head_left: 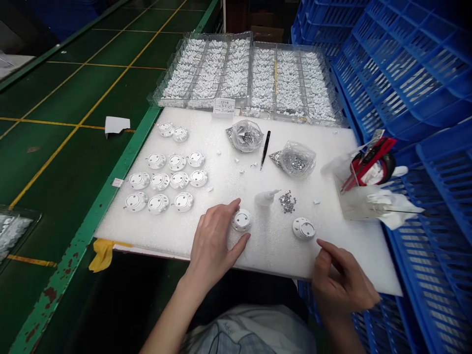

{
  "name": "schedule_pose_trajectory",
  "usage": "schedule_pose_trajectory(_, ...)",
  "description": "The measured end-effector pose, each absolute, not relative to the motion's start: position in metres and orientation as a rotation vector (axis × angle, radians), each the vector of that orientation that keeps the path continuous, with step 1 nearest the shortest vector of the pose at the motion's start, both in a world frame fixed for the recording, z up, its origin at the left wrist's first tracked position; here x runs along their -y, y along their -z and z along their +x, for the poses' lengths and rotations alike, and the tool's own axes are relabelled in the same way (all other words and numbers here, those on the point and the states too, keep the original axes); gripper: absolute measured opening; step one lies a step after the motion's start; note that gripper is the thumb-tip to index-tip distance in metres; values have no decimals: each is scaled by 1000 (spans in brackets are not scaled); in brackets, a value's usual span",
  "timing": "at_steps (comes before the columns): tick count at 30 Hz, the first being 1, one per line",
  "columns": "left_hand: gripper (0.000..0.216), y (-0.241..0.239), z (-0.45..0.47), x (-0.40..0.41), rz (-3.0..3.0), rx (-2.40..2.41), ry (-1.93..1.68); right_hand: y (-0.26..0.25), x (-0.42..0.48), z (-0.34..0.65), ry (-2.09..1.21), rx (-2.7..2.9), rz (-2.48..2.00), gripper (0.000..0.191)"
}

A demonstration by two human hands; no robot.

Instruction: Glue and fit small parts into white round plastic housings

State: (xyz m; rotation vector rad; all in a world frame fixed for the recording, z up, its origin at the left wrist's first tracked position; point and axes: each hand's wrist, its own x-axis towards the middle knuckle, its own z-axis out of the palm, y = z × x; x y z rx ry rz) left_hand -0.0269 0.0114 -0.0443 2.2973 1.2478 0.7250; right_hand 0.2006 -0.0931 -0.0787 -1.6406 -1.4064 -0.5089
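A small round white plastic part [241,220] with a ringed top lies on the white foam board. My left hand [216,241] curves around its left side, thumb and index finger apart, and I cannot tell whether they touch it. My right hand [342,278] is closed at the board's front edge, fingers curled and index finger forward; anything in it is hidden. Just beyond that fingertip sits a second white part [304,228], seemingly one round piece overlapping another. Between the hands stand a white squeeze bottle [266,197] with a thin nozzle and a loose pile of tiny silvery pieces [287,201].
Several finished-looking round white parts [160,181] lie in rows at left. Two clear bags [248,136] of metal bits flank black tweezers [265,150]. Clear trays [221,69] of small white pieces stand behind. A tool holder [354,201] and blue crates [413,73] border the right.
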Motion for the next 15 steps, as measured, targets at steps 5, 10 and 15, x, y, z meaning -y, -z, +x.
schedule_pose_trajectory(5, 64, 45, -26, -13, 2294, -1259, -746, 78, 93, 202, 434, 1324, -1534, 32)
schedule_pose_trajectory(10, 59, 48, -24, -12, 2330, -1267, -814, 63, 84, 201, 284, 1332, -1717, 20)
schedule_pose_trajectory(15, 56, 50, -24, -12, 2364, -1272, -839, 62, 73, 205, 89, 1519, -1951, 43)
